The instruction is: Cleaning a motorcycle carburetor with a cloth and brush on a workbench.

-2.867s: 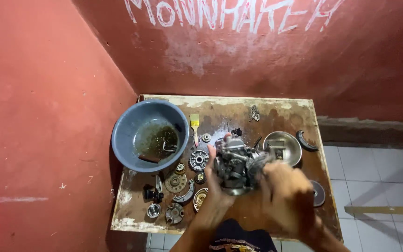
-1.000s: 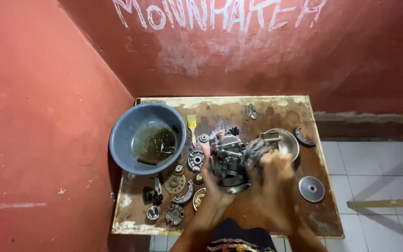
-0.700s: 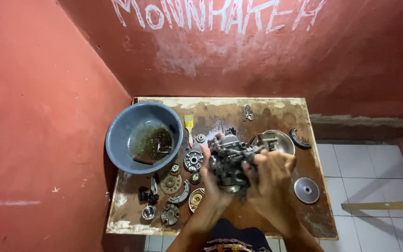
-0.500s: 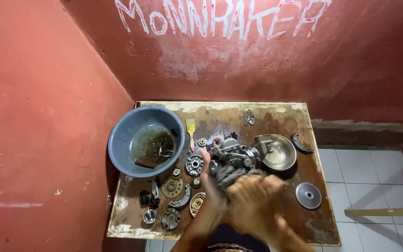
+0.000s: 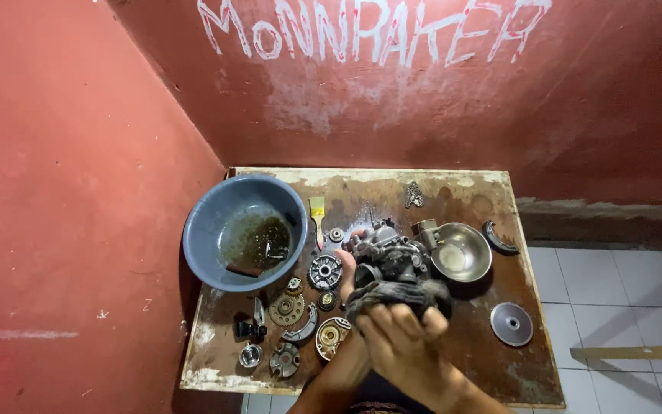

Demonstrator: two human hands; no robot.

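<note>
A person stands at a stained wooden table (image 5: 453, 192) in a red-walled corner, seen from above. Both hands meet over the middle of the table. The right hand (image 5: 404, 345) is closed around a dark grey rag (image 5: 400, 295) and presses it against a greasy metal engine part (image 5: 385, 253). The left hand (image 5: 350, 303) grips the part from the left side, thumb up along it; its fingers are hidden, so how tightly it closes cannot be told.

The wiping looks partly done: the part's top shows bare grey metal, yet dark grime remains in its recesses. It sits just above the table, between a blue basin (image 5: 243, 230) of murky liquid and a steel bowl (image 5: 461, 251). Small gears and discs (image 5: 293, 322) lie spread near the left front edge, a steel disc (image 5: 512, 323) to the right.
</note>
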